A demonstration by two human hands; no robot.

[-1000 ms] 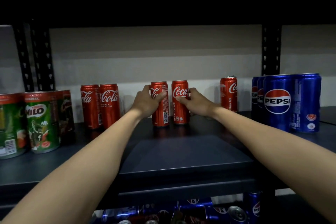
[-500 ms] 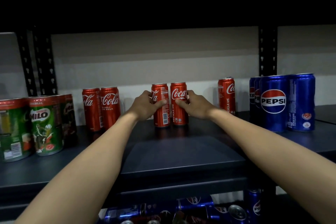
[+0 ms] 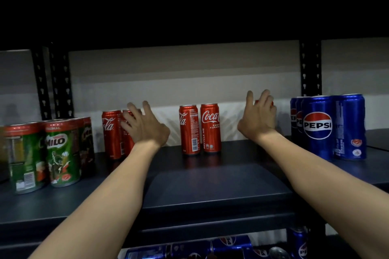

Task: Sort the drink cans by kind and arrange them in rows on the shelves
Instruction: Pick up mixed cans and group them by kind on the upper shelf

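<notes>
In the head view, a dark shelf [image 3: 210,185] runs across the middle of the frame with cans standing upright along it. At centre, two red Coca-Cola cans [image 3: 199,129] stand side by side, touching or nearly so, with neither hand on them. The left hand [image 3: 145,128], left of centre, has its fingers [image 3: 133,111] spread apart in front of another pair of red cola cans [image 3: 111,132]; whether they touch the nearer can cannot be told. The right hand [image 3: 257,122], right of centre, also has its fingers spread, reaching over a single red can [image 3: 271,103] that it almost wholly hides; a grip cannot be confirmed. At the far left stand green Milo cans [image 3: 61,153] in a cluster, and at the far right a group of blue Pepsi cans [image 3: 328,128]. Along the bottom edge of the frame, below the shelf, more blue and red cans [image 3: 210,247] lie jumbled in dim light.
</notes>
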